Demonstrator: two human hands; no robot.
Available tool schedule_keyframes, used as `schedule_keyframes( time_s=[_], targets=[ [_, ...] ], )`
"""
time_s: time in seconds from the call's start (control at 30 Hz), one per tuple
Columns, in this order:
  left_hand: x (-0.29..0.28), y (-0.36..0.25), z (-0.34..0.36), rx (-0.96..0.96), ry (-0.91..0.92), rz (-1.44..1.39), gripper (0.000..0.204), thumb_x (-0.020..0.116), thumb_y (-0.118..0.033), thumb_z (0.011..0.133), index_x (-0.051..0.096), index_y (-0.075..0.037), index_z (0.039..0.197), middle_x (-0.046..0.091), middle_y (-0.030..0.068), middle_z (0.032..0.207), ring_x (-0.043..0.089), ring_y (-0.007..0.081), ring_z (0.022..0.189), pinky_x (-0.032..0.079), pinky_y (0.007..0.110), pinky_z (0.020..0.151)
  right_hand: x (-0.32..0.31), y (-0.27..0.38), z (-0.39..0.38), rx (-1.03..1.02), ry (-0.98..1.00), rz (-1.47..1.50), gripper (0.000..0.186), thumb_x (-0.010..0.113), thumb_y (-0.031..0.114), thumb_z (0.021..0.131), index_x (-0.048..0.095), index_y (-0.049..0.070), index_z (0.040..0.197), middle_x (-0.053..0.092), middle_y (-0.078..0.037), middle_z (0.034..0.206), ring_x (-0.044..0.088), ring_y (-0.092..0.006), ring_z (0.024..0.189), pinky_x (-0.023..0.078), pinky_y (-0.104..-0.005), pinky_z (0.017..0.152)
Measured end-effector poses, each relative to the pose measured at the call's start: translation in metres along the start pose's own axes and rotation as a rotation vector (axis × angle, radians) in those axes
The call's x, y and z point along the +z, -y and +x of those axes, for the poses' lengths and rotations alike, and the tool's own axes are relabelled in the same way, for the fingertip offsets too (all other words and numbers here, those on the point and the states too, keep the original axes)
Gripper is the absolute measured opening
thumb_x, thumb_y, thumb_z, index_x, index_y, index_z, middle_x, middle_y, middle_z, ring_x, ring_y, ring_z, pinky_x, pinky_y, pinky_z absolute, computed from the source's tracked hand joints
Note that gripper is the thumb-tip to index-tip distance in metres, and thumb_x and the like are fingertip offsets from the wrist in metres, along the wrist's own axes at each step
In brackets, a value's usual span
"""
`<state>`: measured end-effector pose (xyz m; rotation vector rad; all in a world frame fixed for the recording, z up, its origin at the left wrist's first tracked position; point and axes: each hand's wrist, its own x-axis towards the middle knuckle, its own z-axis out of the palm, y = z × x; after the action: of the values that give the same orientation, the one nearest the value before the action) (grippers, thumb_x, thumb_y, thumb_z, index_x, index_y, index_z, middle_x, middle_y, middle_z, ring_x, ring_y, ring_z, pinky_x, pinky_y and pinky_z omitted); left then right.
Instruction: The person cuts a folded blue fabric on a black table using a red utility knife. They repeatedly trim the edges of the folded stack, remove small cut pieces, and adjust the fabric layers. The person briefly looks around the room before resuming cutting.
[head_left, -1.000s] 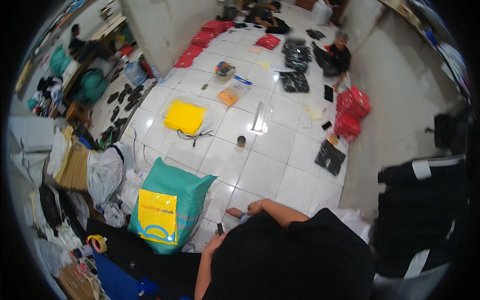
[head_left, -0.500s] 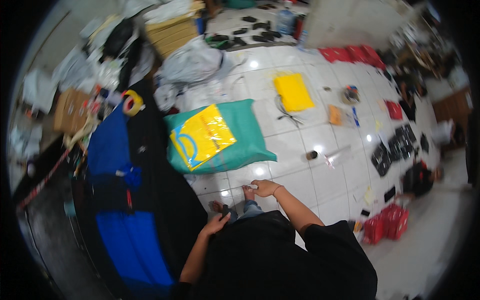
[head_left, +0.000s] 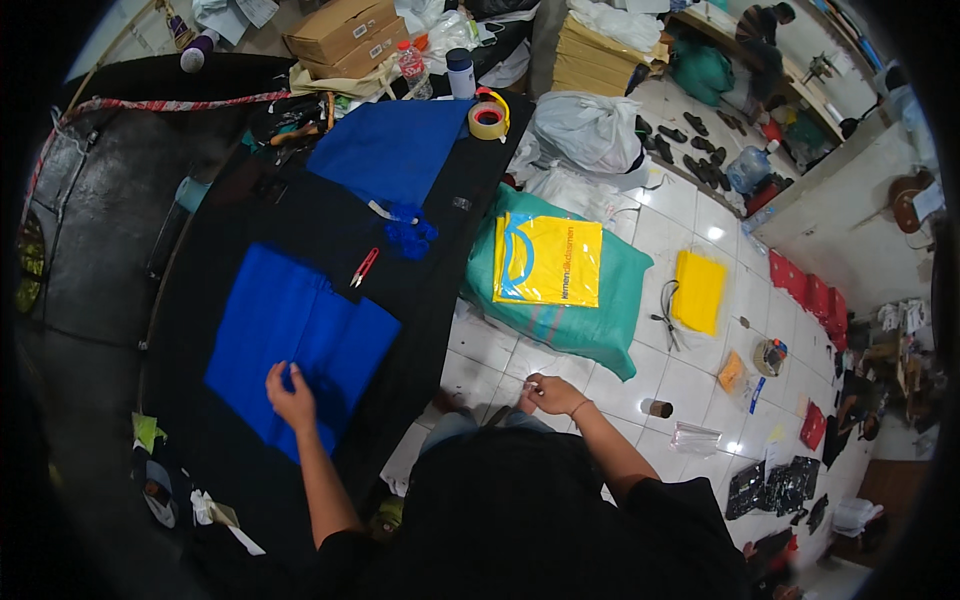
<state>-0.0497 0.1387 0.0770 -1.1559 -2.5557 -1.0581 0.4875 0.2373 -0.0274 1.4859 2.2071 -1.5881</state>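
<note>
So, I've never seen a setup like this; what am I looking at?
There's no machine: a person works bare-handed. The pictures come from the left of two fisheye cameras worn on the head, looking down, so straight edges bend. The left hand is open over a folded blue cloth on a black surface; whether it touches is unclear. The right hand pinches a pale thing, too small to identify. Red-handled snips and a tape roll are there too. On the tiled floor, a green sack has a yellow packet on top.
</note>
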Motion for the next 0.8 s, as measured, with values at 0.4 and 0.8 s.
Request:
schedule_keyframes(
  time_s=[0.4,0.8],
  targets=[
    [0.011,0.067,-0.009,-0.258,0.269,0.560,0.073,0.046,-0.064,0.107,0.036,-0.024,0.167,0.020,0.0080,0.178,0.019,0.0360,0.163,0.016,0.064,0.123,0.060,0.136,0.063,-0.143,-0.104,-0.265,0.046,0.061,0.037,0.104,0.061,0.002,0.134,0.072,-0.027,0.118,0.069,-0.0448,0.110,0.054,-0.0507,0.097],
    [0.004,0.079,-0.013,-0.181,0.244,0.529,0.081,0.052,-0.063,0.105,0.029,-0.023,0.170,0.014,0.0118,0.179,0.013,0.0392,0.164,0.017,0.067,0.123,0.090,0.298,0.127,-0.640,-0.582,-0.075,0.023,0.069,0.013,0.098,0.064,0.003,0.118,0.056,-0.016,0.110,0.065,-0.0365,0.101,0.055,-0.0449,0.087]
  ],
)
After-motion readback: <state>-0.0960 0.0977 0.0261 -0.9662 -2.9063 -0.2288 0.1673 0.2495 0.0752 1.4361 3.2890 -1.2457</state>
